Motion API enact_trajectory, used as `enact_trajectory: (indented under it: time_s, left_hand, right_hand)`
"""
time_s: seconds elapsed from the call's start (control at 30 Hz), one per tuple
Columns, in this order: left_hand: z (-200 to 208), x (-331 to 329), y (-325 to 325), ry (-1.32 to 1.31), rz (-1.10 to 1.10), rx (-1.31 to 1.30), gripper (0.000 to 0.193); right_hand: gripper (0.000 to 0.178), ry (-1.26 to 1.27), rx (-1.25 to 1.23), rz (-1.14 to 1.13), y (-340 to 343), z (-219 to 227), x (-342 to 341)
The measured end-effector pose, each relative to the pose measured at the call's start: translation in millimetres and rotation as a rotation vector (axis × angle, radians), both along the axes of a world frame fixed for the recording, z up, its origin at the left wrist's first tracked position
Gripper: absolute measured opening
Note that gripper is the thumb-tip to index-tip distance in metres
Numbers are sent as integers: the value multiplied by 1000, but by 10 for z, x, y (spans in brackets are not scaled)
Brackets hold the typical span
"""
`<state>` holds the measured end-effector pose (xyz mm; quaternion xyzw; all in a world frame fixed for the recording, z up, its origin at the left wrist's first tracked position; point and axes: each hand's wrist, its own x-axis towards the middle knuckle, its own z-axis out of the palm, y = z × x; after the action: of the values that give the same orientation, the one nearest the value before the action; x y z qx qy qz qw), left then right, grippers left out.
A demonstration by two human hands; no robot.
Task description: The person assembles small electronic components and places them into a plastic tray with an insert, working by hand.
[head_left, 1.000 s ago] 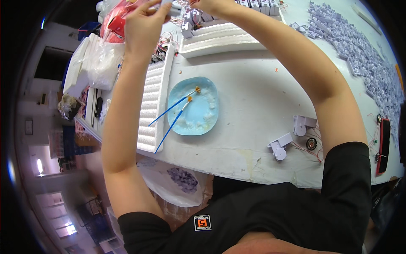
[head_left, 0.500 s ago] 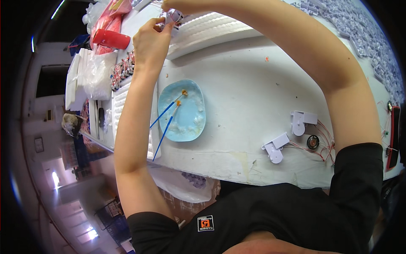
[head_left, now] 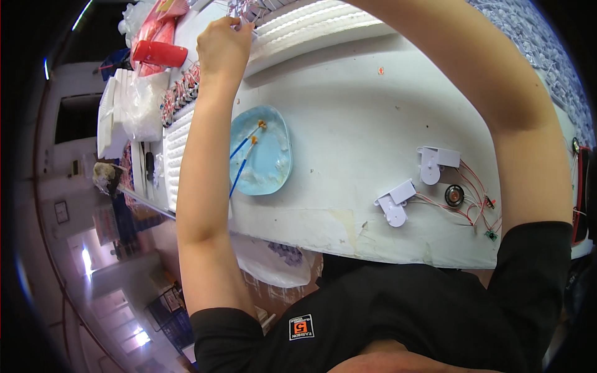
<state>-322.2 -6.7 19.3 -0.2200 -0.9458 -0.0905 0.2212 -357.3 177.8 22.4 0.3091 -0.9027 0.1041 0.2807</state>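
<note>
My left hand (head_left: 224,51) is at the top, its fingers closed on a small pale plastic part (head_left: 244,26) at the near-left corner of a ridged white foam tray (head_left: 320,38). Thin wires and shiny pieces crowd round the fingertips, so the part's shape is hard to make out. Over the tray and past the top edge reaches my right forearm (head_left: 429,37); the hand itself is out of the picture. Beside my left forearm lies a light-blue dish (head_left: 273,168), where two blue-handled brushes (head_left: 239,177) rest with orange-brown stuff on their tips.
Two white plastic housings (head_left: 393,204) with red and white wires lie at the right, near a small round black speaker (head_left: 454,196). Pale plastic parts (head_left: 541,50) heap at far right. A red cylinder (head_left: 160,54), bagged items and wired bundles (head_left: 180,93) fill the left.
My right hand has gone out past the top edge. My left hand stays near the tray corner, still pinching a part. The view has shifted slightly.
</note>
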Motion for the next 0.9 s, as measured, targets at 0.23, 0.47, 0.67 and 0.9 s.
enact_trajectory:
  time_s: [0.23, 0.47, 0.67, 0.9]
  left_hand:
    - [-19, 30, 17, -41, 43, 113, 36]
    - [-48, 33, -192, 4, 122, 49, 36]
    - [-111, 147, 203, 37, 39, 112, 34]
    - [-95, 175, -5, -15, 138, 206, 40]
  right_hand:
    - [16, -57, 29, -32, 221, 380, 508]
    - [16, -104, 12, -17, -16, 1141, 1598]
    - [17, -6, 39, -8, 485, 754, 828]
    - [20, -192, -148, 76, -243, 65, 353]
